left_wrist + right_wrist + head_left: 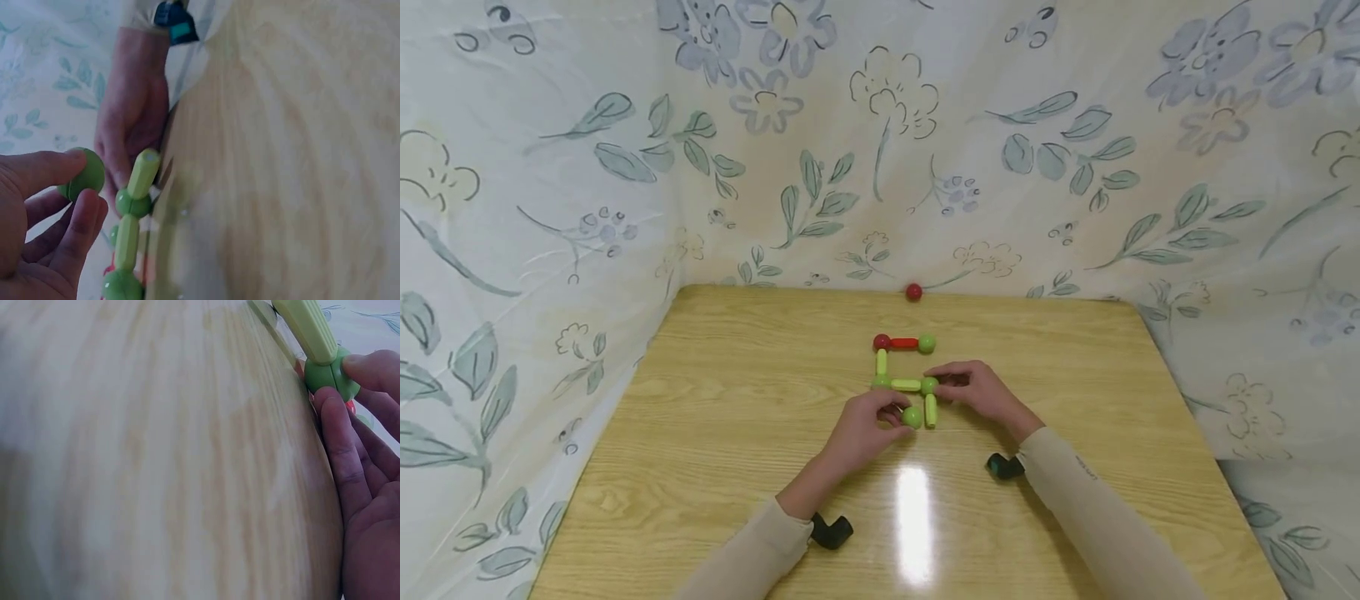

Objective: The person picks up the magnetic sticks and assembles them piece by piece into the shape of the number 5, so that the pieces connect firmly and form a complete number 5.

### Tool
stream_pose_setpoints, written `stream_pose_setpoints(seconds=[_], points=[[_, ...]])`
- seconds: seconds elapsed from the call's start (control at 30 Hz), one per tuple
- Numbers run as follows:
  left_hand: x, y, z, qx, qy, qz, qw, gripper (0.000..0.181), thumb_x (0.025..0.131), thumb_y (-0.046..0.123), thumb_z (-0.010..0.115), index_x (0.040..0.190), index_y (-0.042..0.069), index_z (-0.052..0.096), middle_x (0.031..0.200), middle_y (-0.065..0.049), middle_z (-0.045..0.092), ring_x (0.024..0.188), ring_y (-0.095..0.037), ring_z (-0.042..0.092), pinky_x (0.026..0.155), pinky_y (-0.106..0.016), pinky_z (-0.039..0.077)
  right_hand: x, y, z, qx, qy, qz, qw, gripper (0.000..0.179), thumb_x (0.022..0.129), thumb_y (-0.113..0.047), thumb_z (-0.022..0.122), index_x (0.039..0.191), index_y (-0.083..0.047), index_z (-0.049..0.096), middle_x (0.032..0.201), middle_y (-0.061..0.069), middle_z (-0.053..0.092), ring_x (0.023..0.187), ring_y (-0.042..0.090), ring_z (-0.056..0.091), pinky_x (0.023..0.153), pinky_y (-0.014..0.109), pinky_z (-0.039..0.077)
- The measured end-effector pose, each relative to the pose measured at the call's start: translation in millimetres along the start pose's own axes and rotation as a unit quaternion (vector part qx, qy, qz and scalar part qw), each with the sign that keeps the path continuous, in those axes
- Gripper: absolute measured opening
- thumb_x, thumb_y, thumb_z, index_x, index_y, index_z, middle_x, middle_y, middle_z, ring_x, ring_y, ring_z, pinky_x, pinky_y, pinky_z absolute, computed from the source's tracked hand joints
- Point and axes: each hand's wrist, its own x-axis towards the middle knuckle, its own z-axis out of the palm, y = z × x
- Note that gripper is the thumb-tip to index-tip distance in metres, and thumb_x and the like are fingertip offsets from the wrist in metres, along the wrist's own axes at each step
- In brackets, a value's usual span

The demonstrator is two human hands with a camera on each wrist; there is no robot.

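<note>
On the table lies a zigzag chain of toy balls and rods. My left hand pinches a loose green ball between thumb and fingers, just left of the chain's near rod, which is yellow-green and points toward me. With thumb and fingertips my right hand grips the green corner ball from which that rod extends. Another yellow-green rod runs left from this corner to a green ball, partly behind the left hand in the head view. Farther back, a dark red ball and red rod lead to a green end ball.
A separate red ball sits at the wooden table's back edge, against the flowered cloth. Black wrist devices stick out beside both sleeves. Light glares off the tabletop in front of the hands.
</note>
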Motion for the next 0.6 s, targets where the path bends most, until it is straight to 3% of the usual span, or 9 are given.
stream_pose_setpoints(seconds=[0.33,0.6], points=[[-6.3,-3.4,27.2,0.009,-0.021,-0.017,0.9996,0.029,0.09,0.002,0.089,0.115,0.008,0.076,0.105,0.003,0.073,0.09,-0.007,0.071,0.083,-0.025,0.06,-1.8,-0.5,1.4,0.0,0.005,-0.009,0.9999,0.033,0.101,-0.028,0.081,0.132,-0.016,0.08,0.119,-0.001,0.078,0.103,0.019,0.072,0.087,0.033,0.057],[-10.9,-5.8,38.5,0.011,-0.019,-0.027,0.9994,0.026,0.09,0.001,0.088,0.113,0.005,0.076,0.1,0.0,0.074,0.084,-0.005,0.07,0.077,-0.024,0.06,1.0,1.5,1.4,0.005,0.005,0.001,1.0,0.031,0.1,-0.031,0.082,0.13,-0.023,0.081,0.117,-0.005,0.078,0.102,0.022,0.071,0.087,0.035,0.057]])
